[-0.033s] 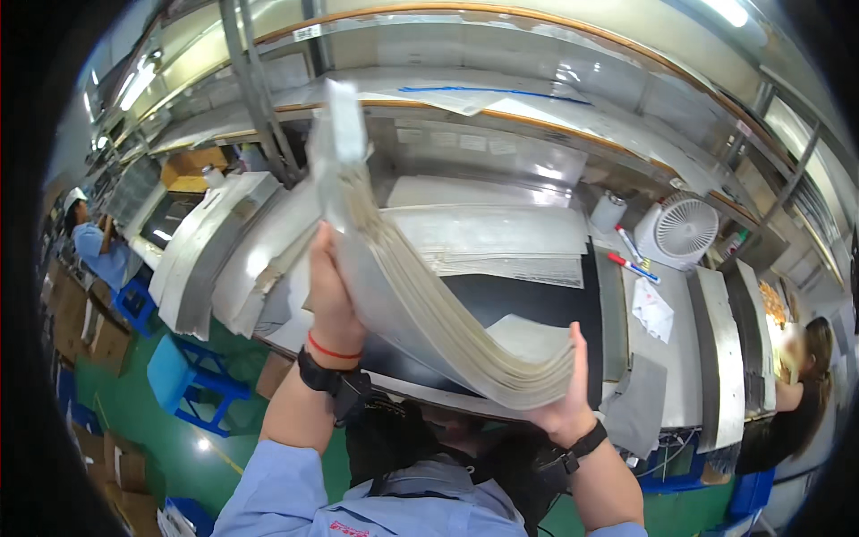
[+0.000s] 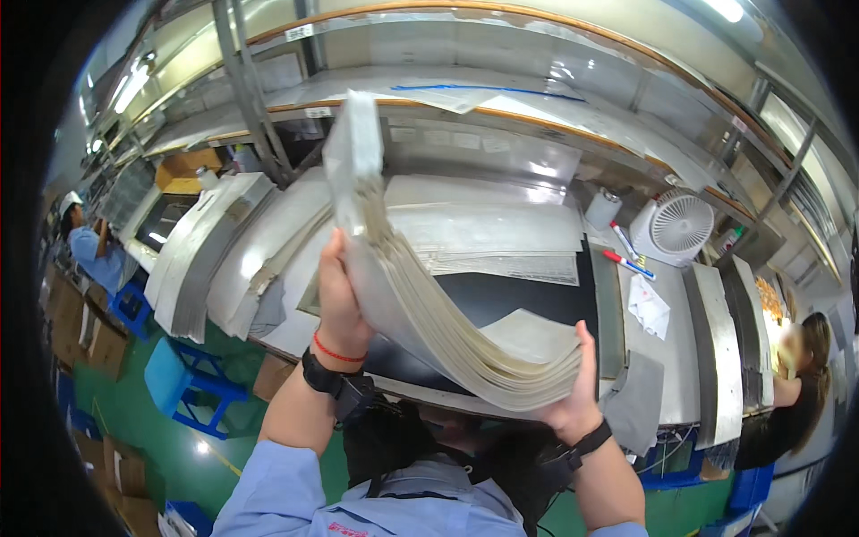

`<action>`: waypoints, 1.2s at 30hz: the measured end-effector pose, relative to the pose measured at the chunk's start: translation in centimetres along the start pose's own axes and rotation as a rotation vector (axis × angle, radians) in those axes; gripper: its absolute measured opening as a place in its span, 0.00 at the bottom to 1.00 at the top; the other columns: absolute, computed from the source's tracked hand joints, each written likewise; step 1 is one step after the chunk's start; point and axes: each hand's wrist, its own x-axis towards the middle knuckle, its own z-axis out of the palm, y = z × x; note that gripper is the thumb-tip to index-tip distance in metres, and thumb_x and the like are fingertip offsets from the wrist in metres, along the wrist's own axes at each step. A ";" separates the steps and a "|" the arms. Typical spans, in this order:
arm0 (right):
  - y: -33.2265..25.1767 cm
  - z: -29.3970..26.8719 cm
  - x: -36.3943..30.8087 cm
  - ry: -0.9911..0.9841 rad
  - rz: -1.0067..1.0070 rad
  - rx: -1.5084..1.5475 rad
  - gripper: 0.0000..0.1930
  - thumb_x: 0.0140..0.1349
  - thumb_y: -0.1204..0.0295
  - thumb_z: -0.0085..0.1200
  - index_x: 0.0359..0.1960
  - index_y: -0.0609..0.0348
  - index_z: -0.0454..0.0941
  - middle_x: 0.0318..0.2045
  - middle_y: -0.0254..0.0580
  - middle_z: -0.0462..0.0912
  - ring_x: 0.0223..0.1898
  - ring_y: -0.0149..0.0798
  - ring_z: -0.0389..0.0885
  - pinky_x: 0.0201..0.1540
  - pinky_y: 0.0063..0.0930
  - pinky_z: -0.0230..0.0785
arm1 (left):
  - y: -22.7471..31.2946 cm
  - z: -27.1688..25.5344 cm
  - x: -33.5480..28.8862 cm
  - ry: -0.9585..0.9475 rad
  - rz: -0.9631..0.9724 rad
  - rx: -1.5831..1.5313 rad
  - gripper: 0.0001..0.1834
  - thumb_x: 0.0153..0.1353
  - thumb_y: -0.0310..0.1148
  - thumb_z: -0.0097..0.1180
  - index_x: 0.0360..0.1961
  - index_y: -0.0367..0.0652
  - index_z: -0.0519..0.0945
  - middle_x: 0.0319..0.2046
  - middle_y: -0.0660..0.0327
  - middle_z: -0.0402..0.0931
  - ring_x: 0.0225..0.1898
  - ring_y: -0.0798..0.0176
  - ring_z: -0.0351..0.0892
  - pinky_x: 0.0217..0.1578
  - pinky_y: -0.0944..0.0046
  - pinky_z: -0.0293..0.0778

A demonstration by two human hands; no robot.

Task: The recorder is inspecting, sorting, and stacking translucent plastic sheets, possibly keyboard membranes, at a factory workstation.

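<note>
Between my two hands a thick stack of thin, pale translucent sheets (image 2: 438,327) hangs in a bend above the worktable. My left hand (image 2: 344,295) is closed on its left side, thumb up, below the raised upper end. Its fingers are mostly behind the sheets. Low on the right, my right hand (image 2: 577,385) grips the other end, with the thumb at the edge and the fingers underneath. The sheet edges fan slightly apart along the curve. Under the stack lies a black mat (image 2: 528,300), and behind it a pile of similar pale sheets (image 2: 501,233).
More sheet stacks lie left (image 2: 210,242) and right (image 2: 716,358). A white fan (image 2: 676,228), markers (image 2: 629,264), a crumpled white cloth (image 2: 648,306) and grey cloth (image 2: 640,403) sit right. A blue stool (image 2: 192,376) stands left. One person (image 2: 94,246) works far left, another (image 2: 796,394) right.
The stack's raised upper end and my left hand have shifted slightly to the right. My right hand stays at the lower end, almost unmoved.
</note>
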 end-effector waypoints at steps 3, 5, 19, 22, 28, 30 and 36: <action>-3.3 -2.6 -1.0 0.030 -0.164 -0.049 0.40 0.71 0.39 0.40 0.65 0.67 0.70 0.62 0.57 0.77 0.61 0.55 0.78 0.67 0.49 0.68 | -3.6 -0.6 0.1 -0.106 -0.250 -0.092 0.26 0.77 0.53 0.36 0.38 0.41 0.75 0.26 0.62 0.71 0.36 0.65 0.75 0.43 0.61 0.74; -5.1 -3.5 -1.6 0.064 -0.263 -0.152 0.33 0.72 0.48 0.45 0.63 0.68 0.71 0.60 0.55 0.79 0.60 0.53 0.79 0.66 0.48 0.69 | -5.8 -1.9 1.0 -0.238 -0.308 -0.024 0.30 0.78 0.54 0.32 0.36 0.40 0.77 0.32 0.58 0.78 0.40 0.64 0.77 0.45 0.60 0.76; -11.9 -9.0 -2.6 0.424 -0.462 -0.441 0.31 0.61 0.75 0.44 0.68 0.68 0.65 0.60 0.54 0.76 0.60 0.49 0.77 0.65 0.41 0.67 | -6.6 -9.1 4.9 -0.064 -0.886 0.105 0.42 0.76 0.64 0.30 0.69 0.34 0.62 0.67 0.44 0.68 0.67 0.51 0.70 0.66 0.52 0.69; -12.2 -10.0 -2.8 0.475 -0.443 -0.444 0.33 0.59 0.77 0.44 0.71 0.67 0.64 0.62 0.55 0.75 0.62 0.49 0.76 0.67 0.40 0.65 | -5.4 -9.5 5.0 -0.152 -0.770 0.338 0.43 0.76 0.64 0.30 0.70 0.32 0.61 0.66 0.43 0.69 0.66 0.51 0.70 0.67 0.51 0.67; -11.8 -9.3 -2.7 0.781 -0.916 -1.268 0.35 0.61 0.75 0.57 0.72 0.66 0.62 0.70 0.59 0.67 0.72 0.53 0.65 0.71 0.41 0.61 | -1.7 -8.6 3.2 -0.644 -0.216 1.411 0.38 0.72 0.46 0.51 0.73 0.34 0.56 0.71 0.40 0.60 0.73 0.44 0.59 0.74 0.52 0.53; -10.9 -6.3 -3.3 0.525 -0.825 -1.706 0.44 0.56 0.69 0.67 0.74 0.64 0.59 0.73 0.59 0.60 0.76 0.55 0.56 0.73 0.44 0.56 | -0.2 -7.7 -0.6 -0.878 -0.026 1.472 0.60 0.53 0.62 0.67 0.75 0.34 0.53 0.77 0.37 0.42 0.78 0.38 0.42 0.76 0.47 0.43; -4.7 -0.4 -2.2 -0.214 -0.105 -2.357 0.65 0.33 0.52 0.81 0.76 0.53 0.56 0.78 0.59 0.48 0.79 0.64 0.43 0.75 0.65 0.41 | -2.4 -3.7 -11.5 -1.339 -0.054 1.695 0.61 0.44 0.64 0.74 0.76 0.53 0.57 0.75 0.33 0.43 0.75 0.23 0.41 0.65 0.18 0.43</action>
